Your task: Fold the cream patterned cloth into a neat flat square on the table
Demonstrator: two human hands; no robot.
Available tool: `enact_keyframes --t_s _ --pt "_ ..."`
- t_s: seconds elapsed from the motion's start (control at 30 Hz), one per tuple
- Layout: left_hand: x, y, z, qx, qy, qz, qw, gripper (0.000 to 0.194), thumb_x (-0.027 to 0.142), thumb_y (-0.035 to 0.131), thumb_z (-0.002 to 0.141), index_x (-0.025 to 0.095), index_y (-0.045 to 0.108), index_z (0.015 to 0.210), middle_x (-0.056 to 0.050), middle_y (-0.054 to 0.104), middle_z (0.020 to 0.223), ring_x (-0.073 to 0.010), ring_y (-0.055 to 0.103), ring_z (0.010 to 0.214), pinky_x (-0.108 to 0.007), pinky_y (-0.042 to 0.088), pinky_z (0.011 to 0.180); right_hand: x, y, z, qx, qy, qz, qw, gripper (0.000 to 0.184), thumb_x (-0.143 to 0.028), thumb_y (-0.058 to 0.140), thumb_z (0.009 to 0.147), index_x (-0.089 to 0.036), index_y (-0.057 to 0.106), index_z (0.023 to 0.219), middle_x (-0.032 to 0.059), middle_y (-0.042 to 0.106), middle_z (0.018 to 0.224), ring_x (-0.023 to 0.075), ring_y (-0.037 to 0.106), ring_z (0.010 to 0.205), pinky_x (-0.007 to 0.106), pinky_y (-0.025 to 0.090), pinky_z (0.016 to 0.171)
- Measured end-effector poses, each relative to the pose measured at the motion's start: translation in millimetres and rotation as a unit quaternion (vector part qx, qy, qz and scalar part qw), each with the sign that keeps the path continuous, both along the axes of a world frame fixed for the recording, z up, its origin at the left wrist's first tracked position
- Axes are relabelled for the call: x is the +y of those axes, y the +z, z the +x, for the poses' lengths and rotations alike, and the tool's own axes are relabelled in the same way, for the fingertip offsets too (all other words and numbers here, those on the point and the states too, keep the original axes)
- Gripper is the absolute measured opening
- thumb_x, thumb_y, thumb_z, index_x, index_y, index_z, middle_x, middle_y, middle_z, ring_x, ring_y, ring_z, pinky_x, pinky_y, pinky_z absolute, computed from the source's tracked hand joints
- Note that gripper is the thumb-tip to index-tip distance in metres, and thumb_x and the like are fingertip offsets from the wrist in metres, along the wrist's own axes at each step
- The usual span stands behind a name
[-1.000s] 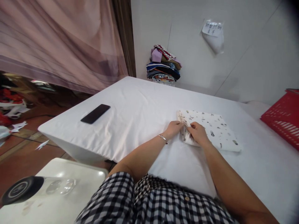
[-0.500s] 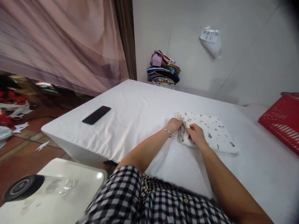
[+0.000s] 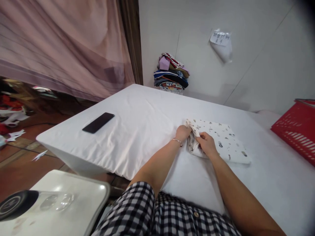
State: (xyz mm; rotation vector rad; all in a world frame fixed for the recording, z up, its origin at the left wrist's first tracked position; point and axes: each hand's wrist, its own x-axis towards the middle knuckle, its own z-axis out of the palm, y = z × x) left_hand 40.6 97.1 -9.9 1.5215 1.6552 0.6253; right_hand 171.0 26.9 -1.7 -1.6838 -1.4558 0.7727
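Printed cloth, edge in both hands

Black phone: flat on the white tablecloth; stack of folded fabrics: near the wall; red basket (slotted sides): right edge of view; pink curtain: hanging, upper left; handwritten label: on the wall.

Handwritten characters, too blurred to read, cover a paper label on the wall; a black lid bears an illegible round emblem.
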Motion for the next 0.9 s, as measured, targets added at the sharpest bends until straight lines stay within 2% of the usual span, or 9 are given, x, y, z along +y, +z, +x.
enact_keyframes --t_s 0.1,0.3,0.53,0.7,0.77,0.9 --pt "-2 -1.7 1 0.005 0.002 0.008 1.0 0.029 0.032 0.05 0.078 0.012 0.069 0.087 -0.014 0.07 0.088 -0.0205 0.064 0.084 -0.024 0.043 0.067 1 -1.0 0 -0.002 -0.004 -0.003 1.0 0.018 -0.035 0.055 0.066 -0.02 0.06 0.074 -0.0028 0.057 0.055 0.015 0.051 0.051 0.024 0.037 0.046" --pt "-8 -3.8 5 0.038 0.026 0.071 0.996 0.029 0.03 0.05 0.078 0.013 0.066 0.095 -0.014 0.069 0.097 -0.0223 0.063 0.089 -0.026 0.042 0.068 3 -2.5 -1 -0.008 0.0 -0.005 1.0 0.019 -0.035 0.055 0.066 -0.02 0.061 0.076 -0.0021 0.059 0.057 0.0155 0.052 0.052 0.024 0.037 0.047" --pt "-7 -1.0 2 0.044 0.01 0.055 0.997 0.03 0.031 0.049 0.08 0.012 0.066 0.096 -0.015 0.068 0.1 -0.0218 0.063 0.091 -0.025 0.042 0.07 3 -1.7 -1 -0.048 0.01 -0.015 0.999 0.02 -0.034 0.053 0.07 -0.021 0.061 0.082 -0.0022 0.06 0.059 0.0152 0.053 0.051 0.025 0.036 0.047" --pt "-1 -1.1 -1 0.025 0.009 0.044 0.999 0.031 0.031 0.05 0.079 0.01 0.067 0.095 -0.017 0.069 0.098 -0.0242 0.064 0.091 -0.028 0.043 0.072 6 7.4 -6 -0.166 0.045 -0.031 0.985 0.023 -0.034 0.051 0.075 -0.021 0.058 0.092 -0.0013 0.062 0.063 0.0153 0.056 0.055 0.025 0.035 0.051" --pt "2 -1.9 -1 0.016 0.005 0.036 0.999 0.029 0.029 0.051 0.078 0.01 0.068 0.093 -0.017 0.069 0.096 -0.0243 0.064 0.09 -0.028 0.044 0.072 11 14.3 -10 -0.244 0.057 -0.038 0.967 0.027 -0.036 0.052 0.076 -0.021 0.057 0.098 0.0015 0.064 0.068 0.018 0.059 0.061 0.026 0.035 0.053" --pt "8 -3.3 -4 0.006 -0.007 0.025 1.0 0.026 0.025 0.051 0.078 0.01 0.07 0.088 -0.017 0.07 0.091 -0.0225 0.065 0.085 -0.027 0.044 0.069 27 28.1 -24 -0.378 0.076 -0.037 0.922 0.031 -0.035 0.053 0.076 -0.02 0.057 0.103 0.0122 0.065 0.096 0.0261 0.061 0.081 0.03 0.037 0.058"
